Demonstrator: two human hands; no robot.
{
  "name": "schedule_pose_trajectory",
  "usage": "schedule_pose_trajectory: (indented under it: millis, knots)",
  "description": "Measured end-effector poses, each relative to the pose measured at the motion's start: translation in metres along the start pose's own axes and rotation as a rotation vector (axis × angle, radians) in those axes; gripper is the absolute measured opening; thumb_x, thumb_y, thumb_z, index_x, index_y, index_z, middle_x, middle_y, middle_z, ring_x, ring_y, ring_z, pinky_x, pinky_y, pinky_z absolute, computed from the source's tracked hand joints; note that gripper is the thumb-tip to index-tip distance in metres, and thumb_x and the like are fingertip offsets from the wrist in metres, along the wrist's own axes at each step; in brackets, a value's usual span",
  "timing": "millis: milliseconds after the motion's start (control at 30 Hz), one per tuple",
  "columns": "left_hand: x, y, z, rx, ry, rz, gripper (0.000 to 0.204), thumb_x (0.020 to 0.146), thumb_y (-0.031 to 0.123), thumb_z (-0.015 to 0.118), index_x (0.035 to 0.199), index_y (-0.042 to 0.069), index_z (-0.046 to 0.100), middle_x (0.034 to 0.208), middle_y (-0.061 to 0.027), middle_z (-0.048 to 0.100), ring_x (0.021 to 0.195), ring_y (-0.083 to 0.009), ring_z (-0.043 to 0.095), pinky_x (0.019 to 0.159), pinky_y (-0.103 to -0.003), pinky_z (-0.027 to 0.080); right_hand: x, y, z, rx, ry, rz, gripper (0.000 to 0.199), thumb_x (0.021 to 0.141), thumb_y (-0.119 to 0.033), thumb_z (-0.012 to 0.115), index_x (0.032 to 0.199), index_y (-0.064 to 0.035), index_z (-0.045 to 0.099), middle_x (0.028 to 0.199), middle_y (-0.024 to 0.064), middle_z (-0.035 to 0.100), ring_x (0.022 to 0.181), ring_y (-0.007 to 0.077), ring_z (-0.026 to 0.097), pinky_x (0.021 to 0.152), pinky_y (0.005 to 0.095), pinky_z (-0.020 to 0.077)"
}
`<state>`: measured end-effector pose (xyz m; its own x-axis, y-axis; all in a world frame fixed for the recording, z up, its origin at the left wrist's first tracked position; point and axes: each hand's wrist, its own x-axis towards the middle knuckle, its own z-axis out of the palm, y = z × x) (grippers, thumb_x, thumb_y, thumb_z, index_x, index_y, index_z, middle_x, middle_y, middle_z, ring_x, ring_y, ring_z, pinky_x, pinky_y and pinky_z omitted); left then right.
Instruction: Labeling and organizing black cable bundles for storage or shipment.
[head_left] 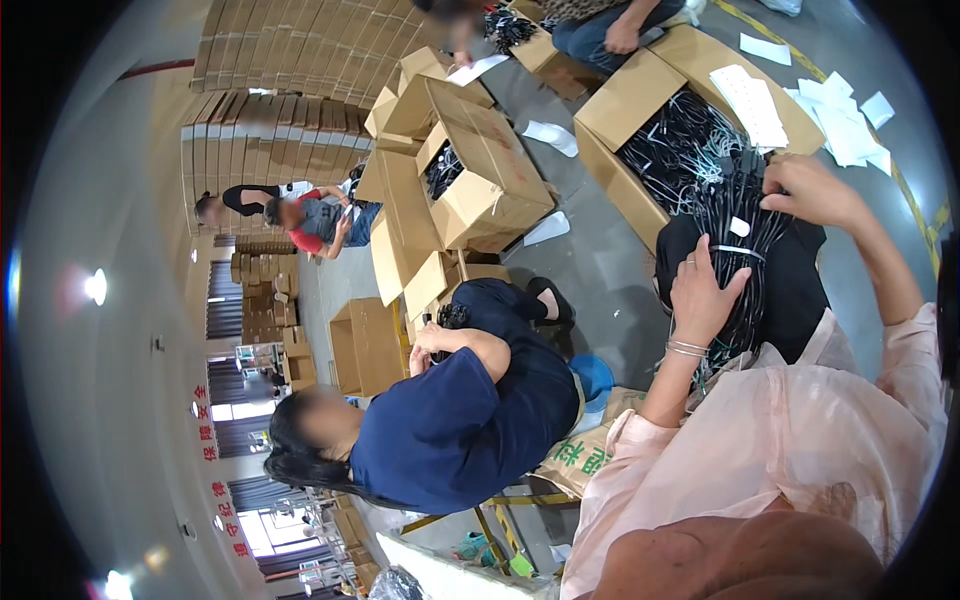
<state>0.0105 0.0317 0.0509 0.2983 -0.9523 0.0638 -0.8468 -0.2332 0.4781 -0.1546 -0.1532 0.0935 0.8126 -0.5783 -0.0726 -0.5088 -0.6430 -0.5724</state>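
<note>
A thick bundle of black cables point(745, 290) lies across my lap, bound by a pale band round its middle. A small white tag point(739, 227) sits on it just above the band. My left hand point(703, 300) grips the bundle's side at the band, thumb laid across the cables. At the far end, my right hand point(815, 192) has its fingers curled on the cable ends; exactly which cables they pinch is hidden. Just beyond stands an open cardboard box point(622, 190), full of loose black cables and some pale wires.
White papers point(845, 120) lie on the floor at right, beside a yellow line. A seated person in dark blue point(450, 420) handles cables to my left, near a blue bucket point(592, 378). Another open box point(490, 185) holds cables; stacked cartons point(300, 50) stand behind. Other people sit further off.
</note>
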Motion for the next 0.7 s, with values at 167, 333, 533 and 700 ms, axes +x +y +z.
schedule_pose_trajectory:
  millis: [167, 333, 533, 700]
  knots:
    - [-0.001, 0.004, -0.001, -0.061, 0.0, -0.029, 0.078, 0.073, 0.043, 0.07, 0.13, -0.001, 0.038, 0.101, -0.0185, 0.06, 0.093, -0.0338, 0.056, 0.075, -0.042, 0.046, -0.011, -0.081, -0.09, 0.582, 0.172, -0.275, 0.016, 0.084, -0.017, 0.059, 0.084, -0.0013, 0.059, 0.078, 0.0033, 0.056, 0.072, 0.0123, 0.052, 0.065, 0.0256, 0.042]
    - [-0.001, -0.005, -0.002, -0.029, 0.033, -0.024, 0.071, 0.074, 0.044, 0.07, 0.126, 0.002, 0.045, 0.105, -0.0162, 0.061, 0.097, -0.0331, 0.057, 0.08, -0.042, 0.047, 0.001, -0.161, -0.134, 0.955, 0.063, -0.766, 0.041, 0.092, -0.037, 0.045, 0.078, -0.0016, 0.058, 0.076, 0.0047, 0.052, 0.064, 0.0111, 0.046, 0.058, 0.0236, 0.0383]
    - [0.005, 0.02, -0.004, -0.032, -0.056, -0.08, 0.072, 0.075, 0.046, 0.069, 0.127, 0.002, 0.045, 0.108, -0.0177, 0.06, 0.101, -0.0322, 0.056, 0.086, -0.04, 0.045, -0.007, -0.168, -0.089, 1.507, 0.043, -0.801, 0.05, 0.083, -0.045, 0.06, 0.111, -0.0045, 0.057, 0.089, 0.0024, 0.058, 0.078, 0.0143, 0.052, 0.07, 0.0239, 0.0433]
    - [0.002, 0.003, -0.003, -0.123, 0.052, 0.0, 0.068, 0.073, 0.046, 0.071, 0.122, 0.002, 0.052, 0.108, -0.0188, 0.061, 0.099, -0.0335, 0.059, 0.085, -0.039, 0.046, 0.004, -0.164, -0.023, 2.094, 0.163, -0.967, 0.056, 0.079, -0.048, 0.064, 0.114, -0.0057, 0.054, 0.09, 0.0026, 0.057, 0.082, 0.015, 0.052, 0.071, 0.024, 0.0429]
